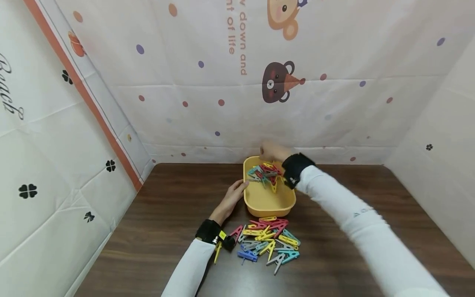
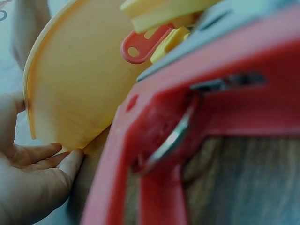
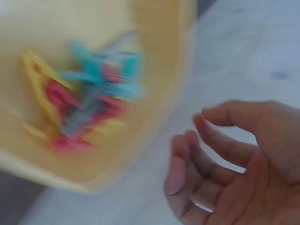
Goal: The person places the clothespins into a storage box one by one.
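Observation:
A yellow tub (image 1: 268, 202) stands on the brown table, with several coloured clothespins (image 1: 265, 173) heaped at its far end. My left hand (image 1: 234, 193) rests with straight fingers against the tub's left wall (image 2: 61, 93). My right hand (image 1: 270, 152) hovers over the tub's far rim, its fingers loosely curled and holding nothing (image 3: 220, 159). In the right wrist view the tub and its pins (image 3: 89, 108) are blurred. A red clothespin (image 2: 197, 140) fills the left wrist view close to the lens.
A loose pile of coloured clothespins (image 1: 268, 241) lies on the table in front of the tub. One yellow pin (image 1: 217, 249) lies by my left wrist. Patterned cloth walls (image 1: 222, 103) close in the table at the back and both sides.

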`<state>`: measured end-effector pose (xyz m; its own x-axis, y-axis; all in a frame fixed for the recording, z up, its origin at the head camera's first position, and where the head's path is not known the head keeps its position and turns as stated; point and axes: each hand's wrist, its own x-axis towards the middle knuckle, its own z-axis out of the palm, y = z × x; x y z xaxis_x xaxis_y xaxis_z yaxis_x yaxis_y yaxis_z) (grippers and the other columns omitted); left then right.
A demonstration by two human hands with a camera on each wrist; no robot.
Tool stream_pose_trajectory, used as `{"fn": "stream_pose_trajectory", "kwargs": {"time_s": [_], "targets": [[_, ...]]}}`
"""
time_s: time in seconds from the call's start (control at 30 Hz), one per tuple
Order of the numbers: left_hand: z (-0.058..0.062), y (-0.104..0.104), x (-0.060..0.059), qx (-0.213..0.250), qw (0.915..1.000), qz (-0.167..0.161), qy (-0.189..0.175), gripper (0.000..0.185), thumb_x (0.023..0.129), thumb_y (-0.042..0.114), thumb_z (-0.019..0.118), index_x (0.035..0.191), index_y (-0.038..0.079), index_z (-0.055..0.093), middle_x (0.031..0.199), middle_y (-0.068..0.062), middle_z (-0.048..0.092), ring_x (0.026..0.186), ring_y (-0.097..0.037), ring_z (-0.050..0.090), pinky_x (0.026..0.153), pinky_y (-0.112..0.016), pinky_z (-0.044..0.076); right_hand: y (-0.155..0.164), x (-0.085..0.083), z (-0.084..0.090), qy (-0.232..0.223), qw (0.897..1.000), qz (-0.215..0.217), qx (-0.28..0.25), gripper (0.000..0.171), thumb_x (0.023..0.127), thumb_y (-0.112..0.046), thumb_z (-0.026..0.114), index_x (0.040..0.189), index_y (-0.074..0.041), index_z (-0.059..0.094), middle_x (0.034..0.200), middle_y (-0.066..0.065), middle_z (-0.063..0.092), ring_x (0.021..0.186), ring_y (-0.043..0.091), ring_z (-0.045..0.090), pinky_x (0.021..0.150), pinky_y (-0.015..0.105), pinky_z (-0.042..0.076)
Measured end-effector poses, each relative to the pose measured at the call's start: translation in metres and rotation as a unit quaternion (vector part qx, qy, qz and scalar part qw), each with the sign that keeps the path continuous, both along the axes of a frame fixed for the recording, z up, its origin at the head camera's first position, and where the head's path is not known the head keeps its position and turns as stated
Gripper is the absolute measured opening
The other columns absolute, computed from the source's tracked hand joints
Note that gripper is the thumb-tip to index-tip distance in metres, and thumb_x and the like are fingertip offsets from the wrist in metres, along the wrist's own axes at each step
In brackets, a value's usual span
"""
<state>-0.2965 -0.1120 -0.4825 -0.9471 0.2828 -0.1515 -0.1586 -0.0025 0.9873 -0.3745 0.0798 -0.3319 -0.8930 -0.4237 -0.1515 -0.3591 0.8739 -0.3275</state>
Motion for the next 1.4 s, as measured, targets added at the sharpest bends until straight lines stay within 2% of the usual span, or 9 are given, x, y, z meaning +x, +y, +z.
{"fn": "stream_pose_trajectory", "kwargs": {"time_s": [0.07,0.1,0.2,0.33,0.47,0.63,0.8,1.2,1.4], "targets": [[0.002,-0.002,-0.002,0.0,1.0,0.0,0.004,0.062,0.109,0.037,0.046,0.158,0.002,0.032,0.16,-0.022,0.039,0.149,-0.035,0.04,0.123,-0.05,0.033,-0.001,0.028,0.038,0.041,0.998,0.038,0.03,0.019,0.097,-0.013,0.063,0.083,-0.002,0.069,0.075,0.006,0.062,0.064,0.016,0.051,0.06,0.028,0.044],[0.004,-0.002,-0.002,0.002,1.0,0.0,0.005,0.062,0.109,0.037,0.046,0.158,0.002,0.032,0.16,-0.022,0.039,0.149,-0.035,0.039,0.123,-0.05,0.032,0.0,0.041,0.049,0.072,0.994,0.06,0.049,0.018,0.097,-0.016,0.064,0.088,-0.002,0.072,0.081,0.007,0.066,0.067,0.016,0.054,0.062,0.029,0.047],[0.006,-0.007,-0.003,0.0,1.0,0.006,0.006,0.062,0.109,0.038,0.047,0.158,0.003,0.033,0.16,-0.021,0.039,0.149,-0.034,0.04,0.123,-0.049,0.032,0.006,0.083,0.066,0.115,0.985,0.11,0.069,0.016,0.097,-0.019,0.068,0.09,-0.006,0.074,0.081,0.006,0.069,0.067,0.015,0.057,0.061,0.028,0.048],[0.009,-0.015,-0.003,-0.007,0.9998,0.019,0.006,0.061,0.109,0.039,0.047,0.157,0.004,0.035,0.158,-0.02,0.041,0.148,-0.034,0.041,0.122,-0.05,0.033,0.014,0.138,0.049,0.122,0.975,0.163,0.084,0.013,0.095,-0.023,0.072,0.086,-0.015,0.073,0.078,-0.001,0.068,0.06,0.009,0.055,0.053,0.025,0.046],[0.01,-0.019,-0.003,-0.009,0.9997,0.022,0.011,0.06,0.109,0.038,0.047,0.156,0.003,0.036,0.158,-0.021,0.042,0.149,-0.034,0.041,0.123,-0.051,0.033,0.025,0.173,0.004,0.09,0.971,0.199,0.095,0.012,0.092,-0.023,0.077,0.092,-0.016,0.067,0.081,-0.004,0.062,0.063,0.006,0.051,0.052,0.023,0.042],[0.009,-0.016,-0.001,-0.01,0.9998,0.015,0.007,0.062,0.108,0.04,0.048,0.157,0.003,0.036,0.158,-0.021,0.041,0.148,-0.034,0.041,0.122,-0.05,0.033,0.045,0.186,-0.043,0.009,0.981,0.181,0.07,0.029,0.09,-0.021,0.08,0.107,-0.014,0.058,0.086,-0.005,0.054,0.064,0.007,0.045,0.055,0.023,0.04],[0.004,-0.011,0.004,-0.008,1.0,-0.002,0.006,0.061,0.108,0.041,0.048,0.156,0.005,0.036,0.158,-0.02,0.041,0.147,-0.034,0.042,0.122,-0.049,0.035,0.054,0.189,-0.063,-0.033,0.983,0.181,0.022,0.024,0.092,-0.02,0.077,0.1,-0.015,0.055,0.082,-0.007,0.051,0.063,0.005,0.042,0.057,0.021,0.038],[0.002,-0.004,0.002,0.0,0.9999,-0.008,0.013,0.057,0.109,0.038,0.047,0.156,0.006,0.037,0.157,-0.019,0.043,0.146,-0.033,0.044,0.121,-0.049,0.035,0.056,0.193,-0.065,-0.023,0.98,0.198,0.001,0.02,0.089,0.001,0.073,0.095,-0.014,0.061,0.082,-0.005,0.062,0.063,0.0,0.044,0.056,0.018,0.041],[-0.001,-0.004,0.0,0.0,0.9999,-0.004,0.01,0.059,0.108,0.039,0.048,0.156,0.006,0.037,0.157,-0.019,0.042,0.146,-0.033,0.043,0.121,-0.049,0.035,0.064,0.195,-0.055,-0.011,0.983,0.183,-0.001,0.015,0.09,-0.003,0.073,0.097,-0.014,0.064,0.08,-0.008,0.062,0.06,-0.003,0.045,0.054,0.017,0.042]]}}
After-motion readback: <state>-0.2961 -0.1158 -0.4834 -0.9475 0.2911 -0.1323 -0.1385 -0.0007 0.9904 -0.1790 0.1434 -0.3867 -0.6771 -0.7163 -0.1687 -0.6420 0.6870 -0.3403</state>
